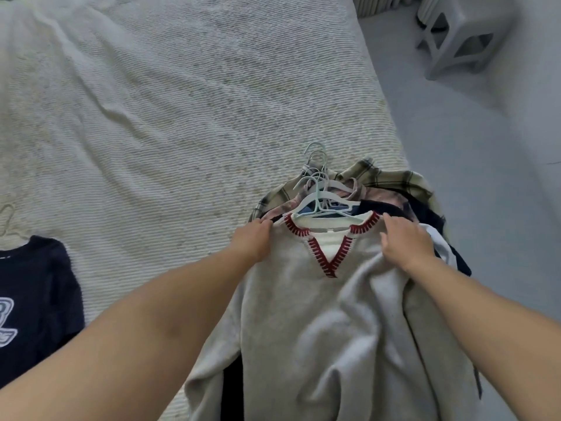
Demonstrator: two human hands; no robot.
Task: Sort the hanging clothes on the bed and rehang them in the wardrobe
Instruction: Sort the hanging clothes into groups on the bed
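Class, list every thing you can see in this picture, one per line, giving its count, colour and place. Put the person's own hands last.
Bed cover: one, cream, textured, fills the left and middle.
Grey sweater: one, light grey with a red-stitched V-neck, on top of the pile at the bed's right edge.
Plaid shirt: one, cream and dark check, at the back of the pile.
Dark garments: count unclear, navy or black, under the sweater.
Hangers: several, white and pale blue, hooks bunched above the sweater's neck.
Navy top: one, with white lettering, at the left edge of the bed.
Stool: one, grey, on the floor, top right.
Left hand: grips the sweater's left shoulder.
Right hand: grips the right shoulder.
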